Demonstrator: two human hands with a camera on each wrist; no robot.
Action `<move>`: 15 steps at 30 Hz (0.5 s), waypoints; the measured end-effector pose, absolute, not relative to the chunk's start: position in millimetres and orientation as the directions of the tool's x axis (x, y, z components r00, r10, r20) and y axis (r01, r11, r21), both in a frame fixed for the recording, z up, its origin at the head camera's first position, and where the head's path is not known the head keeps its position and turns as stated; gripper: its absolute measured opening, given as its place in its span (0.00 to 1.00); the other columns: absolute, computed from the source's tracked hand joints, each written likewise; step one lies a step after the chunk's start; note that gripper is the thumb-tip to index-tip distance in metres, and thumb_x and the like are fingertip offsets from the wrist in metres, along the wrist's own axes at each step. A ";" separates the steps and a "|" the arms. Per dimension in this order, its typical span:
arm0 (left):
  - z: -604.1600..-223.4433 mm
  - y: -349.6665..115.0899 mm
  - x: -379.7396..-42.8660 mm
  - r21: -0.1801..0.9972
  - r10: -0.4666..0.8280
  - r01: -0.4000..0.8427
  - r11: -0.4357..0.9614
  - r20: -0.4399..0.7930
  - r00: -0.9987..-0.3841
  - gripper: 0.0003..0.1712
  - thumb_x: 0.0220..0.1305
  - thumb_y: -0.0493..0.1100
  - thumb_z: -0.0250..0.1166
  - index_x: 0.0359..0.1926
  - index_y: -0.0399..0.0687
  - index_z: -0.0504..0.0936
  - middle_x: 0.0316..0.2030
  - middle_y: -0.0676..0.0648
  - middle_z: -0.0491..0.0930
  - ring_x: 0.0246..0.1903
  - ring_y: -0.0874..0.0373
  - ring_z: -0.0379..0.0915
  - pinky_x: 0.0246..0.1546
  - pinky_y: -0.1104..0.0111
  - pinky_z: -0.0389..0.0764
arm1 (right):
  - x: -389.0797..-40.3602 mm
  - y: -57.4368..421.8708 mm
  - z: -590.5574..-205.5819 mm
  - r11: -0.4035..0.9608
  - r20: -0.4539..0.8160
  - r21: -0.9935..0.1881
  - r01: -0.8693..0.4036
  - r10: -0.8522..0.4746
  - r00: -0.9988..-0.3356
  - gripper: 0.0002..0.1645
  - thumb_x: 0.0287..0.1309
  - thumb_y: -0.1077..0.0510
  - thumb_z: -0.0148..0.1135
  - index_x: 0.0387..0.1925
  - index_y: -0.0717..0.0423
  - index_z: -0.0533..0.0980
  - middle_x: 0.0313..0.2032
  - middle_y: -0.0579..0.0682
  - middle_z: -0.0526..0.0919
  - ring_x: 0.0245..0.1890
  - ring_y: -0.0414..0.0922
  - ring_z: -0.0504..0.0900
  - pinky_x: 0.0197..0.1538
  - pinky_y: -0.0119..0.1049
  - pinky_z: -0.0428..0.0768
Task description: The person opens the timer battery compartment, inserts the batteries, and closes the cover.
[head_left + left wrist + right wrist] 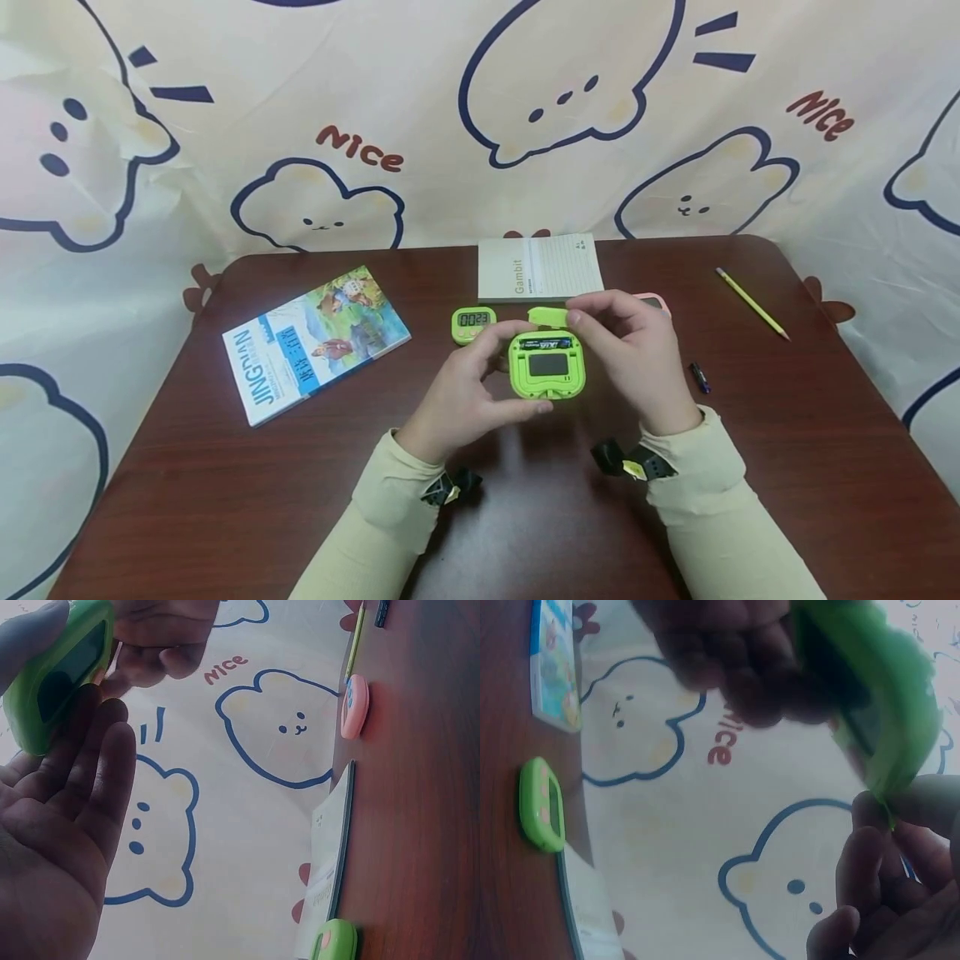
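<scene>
My left hand (472, 387) grips a green digital timer (547, 385) between thumb and fingers, its back turned towards the head camera. A dark battery (546, 343) lies in the open slot along the timer's upper edge. Between thumb and fingertips my right hand (637, 354) pinches a small green battery cover (547, 317), close above that slot. In the left wrist view the timer (30, 712) appears from its screen side, with the left fingers beneath it. The right wrist view shows the right fingertips right at the timer's (900, 705) lower end.
A second green timer (473, 325) lies behind the left hand. Further back is a notebook (540, 271), with a pink timer (656, 302) partly hidden by the right hand. A loose battery (700, 377) and a pencil (752, 303) lie right, a book (315, 346) left.
</scene>
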State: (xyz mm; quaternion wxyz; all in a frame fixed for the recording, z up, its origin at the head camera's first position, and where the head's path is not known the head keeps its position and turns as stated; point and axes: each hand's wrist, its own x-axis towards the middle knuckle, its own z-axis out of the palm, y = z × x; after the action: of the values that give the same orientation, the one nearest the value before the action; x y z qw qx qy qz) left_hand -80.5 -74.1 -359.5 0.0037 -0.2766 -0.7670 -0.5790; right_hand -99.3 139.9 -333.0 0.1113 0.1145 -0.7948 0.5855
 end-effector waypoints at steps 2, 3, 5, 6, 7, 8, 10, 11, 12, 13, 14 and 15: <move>-360.0 -73.7 -80.6 0.886 0.423 0.429 0.178 0.325 -0.846 0.44 0.49 0.41 0.81 0.67 0.50 0.70 0.55 0.54 0.79 0.49 0.62 0.77 0.51 0.64 0.82 | -96.7 139.2 -331.0 0.260 0.311 -0.914 -0.311 -0.043 -0.950 0.11 0.63 0.58 0.69 0.44 0.59 0.85 0.36 0.49 0.87 0.35 0.47 0.82 0.37 0.31 0.81; -360.1 -73.6 -80.6 0.886 0.423 0.429 0.178 0.325 -0.846 0.45 0.49 0.41 0.82 0.67 0.50 0.70 0.56 0.54 0.79 0.49 0.62 0.77 0.51 0.64 0.82 | -95.6 138.9 -330.4 0.243 0.309 -0.919 -0.309 -0.040 -0.950 0.11 0.62 0.58 0.69 0.44 0.59 0.85 0.36 0.49 0.87 0.35 0.47 0.82 0.37 0.32 0.81; -360.6 -73.3 -80.6 0.887 0.425 0.427 0.176 0.323 -0.846 0.45 0.49 0.42 0.82 0.67 0.50 0.70 0.56 0.54 0.79 0.48 0.61 0.78 0.51 0.64 0.82 | -93.8 138.7 -329.3 0.218 0.305 -0.926 -0.309 -0.052 -0.951 0.10 0.62 0.58 0.70 0.44 0.58 0.85 0.37 0.48 0.87 0.36 0.47 0.82 0.38 0.32 0.81; -360.6 -73.1 -80.5 0.889 0.427 0.425 0.171 0.322 -0.845 0.45 0.49 0.41 0.82 0.66 0.49 0.70 0.55 0.54 0.79 0.48 0.61 0.78 0.51 0.65 0.82 | -93.3 138.7 -329.2 0.208 0.301 -0.929 -0.307 -0.063 -0.952 0.10 0.62 0.59 0.70 0.44 0.58 0.85 0.37 0.48 0.87 0.37 0.48 0.82 0.39 0.32 0.81; -360.8 -72.9 -80.5 0.890 0.428 0.423 0.169 0.320 -0.845 0.44 0.49 0.41 0.82 0.66 0.49 0.70 0.55 0.54 0.79 0.47 0.61 0.79 0.51 0.65 0.82 | -92.9 138.9 -329.1 0.204 0.297 -0.930 -0.307 -0.078 -0.952 0.10 0.62 0.59 0.70 0.44 0.58 0.85 0.38 0.48 0.87 0.38 0.48 0.82 0.39 0.32 0.81; -360.9 -72.6 -80.4 0.891 0.430 0.421 0.167 0.319 -0.845 0.44 0.49 0.41 0.82 0.66 0.49 0.70 0.55 0.54 0.79 0.46 0.62 0.79 0.51 0.65 0.82 | -92.7 139.2 -329.3 0.205 0.294 -0.929 -0.308 -0.094 -0.951 0.10 0.62 0.59 0.69 0.44 0.58 0.85 0.38 0.49 0.87 0.39 0.47 0.81 0.40 0.32 0.81; -361.3 -71.9 -80.4 0.893 0.432 0.419 0.162 0.318 -0.844 0.44 0.49 0.41 0.81 0.66 0.49 0.70 0.54 0.55 0.80 0.46 0.62 0.80 0.51 0.66 0.82 | -92.5 140.3 -330.0 0.217 0.289 -0.925 -0.312 -0.128 -0.949 0.09 0.63 0.60 0.69 0.43 0.57 0.85 0.38 0.48 0.87 0.40 0.47 0.81 0.41 0.32 0.81; -361.3 -71.5 -80.4 0.892 0.434 0.424 0.159 0.323 -0.841 0.44 0.49 0.41 0.81 0.66 0.49 0.70 0.54 0.55 0.80 0.46 0.61 0.80 0.51 0.66 0.82 | -92.7 141.0 -330.4 0.222 0.284 -0.925 -0.310 -0.140 -0.948 0.08 0.63 0.60 0.69 0.43 0.57 0.85 0.38 0.48 0.87 0.40 0.47 0.81 0.42 0.32 0.81; -361.3 -71.2 -80.5 0.890 0.434 0.429 0.155 0.328 -0.839 0.43 0.49 0.40 0.81 0.65 0.49 0.70 0.54 0.55 0.80 0.46 0.62 0.80 0.51 0.66 0.82 | -92.8 141.5 -330.9 0.223 0.285 -0.923 -0.314 -0.151 -0.947 0.08 0.63 0.60 0.69 0.43 0.57 0.85 0.38 0.49 0.86 0.41 0.47 0.81 0.42 0.32 0.81; -361.3 -70.9 -80.6 0.889 0.433 0.431 0.153 0.332 -0.838 0.43 0.49 0.40 0.81 0.65 0.49 0.70 0.54 0.55 0.80 0.46 0.62 0.80 0.51 0.66 0.82 | -92.8 141.9 -331.3 0.224 0.284 -0.922 -0.315 -0.159 -0.946 0.08 0.63 0.60 0.69 0.42 0.57 0.85 0.38 0.49 0.86 0.41 0.47 0.81 0.42 0.32 0.81; -361.5 -70.7 -80.7 0.888 0.432 0.433 0.152 0.334 -0.838 0.43 0.49 0.40 0.81 0.65 0.49 0.70 0.53 0.55 0.80 0.47 0.62 0.80 0.51 0.66 0.82 | -92.9 142.4 -331.8 0.226 0.283 -0.922 -0.316 -0.165 -0.945 0.07 0.63 0.60 0.69 0.42 0.57 0.85 0.38 0.49 0.86 0.41 0.47 0.81 0.42 0.32 0.81; -361.5 -70.6 -80.7 0.888 0.431 0.433 0.152 0.335 -0.838 0.43 0.49 0.39 0.81 0.65 0.49 0.70 0.53 0.55 0.80 0.47 0.62 0.79 0.52 0.66 0.82 | -92.8 142.6 -332.2 0.227 0.284 -0.921 -0.318 -0.171 -0.943 0.07 0.63 0.61 0.69 0.42 0.57 0.84 0.39 0.49 0.86 0.41 0.47 0.81 0.43 0.32 0.81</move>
State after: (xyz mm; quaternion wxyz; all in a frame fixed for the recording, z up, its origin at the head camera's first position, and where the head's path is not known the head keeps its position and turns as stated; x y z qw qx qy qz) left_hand -80.7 -70.6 -361.5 0.0011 -0.2848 -0.7588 -0.5857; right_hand -92.8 142.6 -332.2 0.0610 0.1567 -0.7808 0.6018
